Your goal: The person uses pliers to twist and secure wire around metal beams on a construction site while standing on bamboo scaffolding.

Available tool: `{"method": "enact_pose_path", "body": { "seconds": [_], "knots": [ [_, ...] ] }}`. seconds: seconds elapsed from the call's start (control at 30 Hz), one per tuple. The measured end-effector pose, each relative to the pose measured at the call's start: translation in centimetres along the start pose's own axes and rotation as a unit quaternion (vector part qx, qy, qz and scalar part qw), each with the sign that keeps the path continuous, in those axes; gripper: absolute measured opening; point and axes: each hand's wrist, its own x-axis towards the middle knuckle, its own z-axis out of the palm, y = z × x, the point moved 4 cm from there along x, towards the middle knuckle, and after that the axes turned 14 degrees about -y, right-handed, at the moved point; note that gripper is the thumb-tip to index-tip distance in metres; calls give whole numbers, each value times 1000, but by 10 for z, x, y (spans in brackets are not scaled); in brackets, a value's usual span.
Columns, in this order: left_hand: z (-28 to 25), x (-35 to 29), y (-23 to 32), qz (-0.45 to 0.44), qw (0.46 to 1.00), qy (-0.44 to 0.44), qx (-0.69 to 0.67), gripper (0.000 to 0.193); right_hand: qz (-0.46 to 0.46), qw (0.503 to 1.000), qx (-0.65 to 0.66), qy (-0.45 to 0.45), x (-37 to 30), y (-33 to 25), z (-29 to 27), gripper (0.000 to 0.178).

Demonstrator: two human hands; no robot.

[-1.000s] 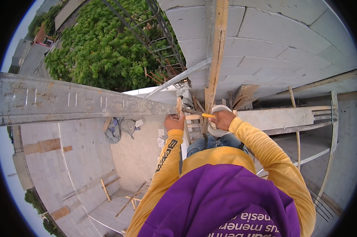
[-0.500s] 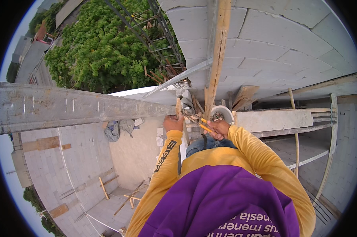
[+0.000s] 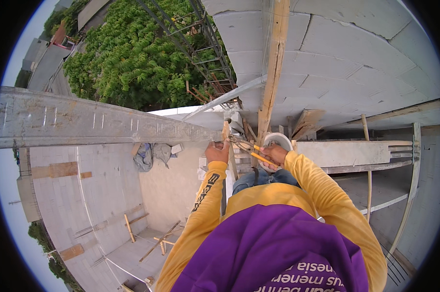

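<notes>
My right hand (image 3: 274, 155) is wrapped round the yellow-orange handles of a pair of pincers (image 3: 262, 158). Their dark metal jaws point left, to the fingers of my left hand (image 3: 217, 152). That hand is closed beside a short upright piece of wood (image 3: 226, 130), at the near end of a long grey metal beam (image 3: 108, 124). What its fingers pinch is hidden. Just behind my right hand, a white bucket (image 3: 281, 138) is partly covered by it.
A tall wooden post (image 3: 274, 63) rises ahead, with a thin metal brace (image 3: 225, 97) slanting into it. Grey block wall (image 3: 346, 63) stands at the right. Bamboo and timber scaffolding (image 3: 368, 168) is on the right; a floor far below (image 3: 164, 194) shows at the left.
The view has shifted slightly, so the scene sits a little farther right. My right hand has risen slightly with the pincers and now overlaps the bucket. My left hand keeps its place at the wood.
</notes>
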Motion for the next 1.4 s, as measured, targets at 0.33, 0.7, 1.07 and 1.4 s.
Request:
{"method": "enact_pose_path", "body": {
  "seconds": [0.33, 0.7, 1.07, 1.4],
  "knots": [
    [-11, -8, 7, -13, 999, -18, -41, 47, -45, 784, -579, 219, -14, -32, 25, 62],
    [-6, -6, -13, 19, 993, 14, -111, 43, -92, 738, -633, 217, -28, -40, 30, 49],
    [-5, -4, 5, -2, 999, 4, -33, 48, -85, 886, -445, 100, -29, -48, 16, 54],
    [0, -10, -8, -13, 999, -6, -50, 52, 34, 724, -665, 183, -17, -55, 29, 32]
  ]
}}
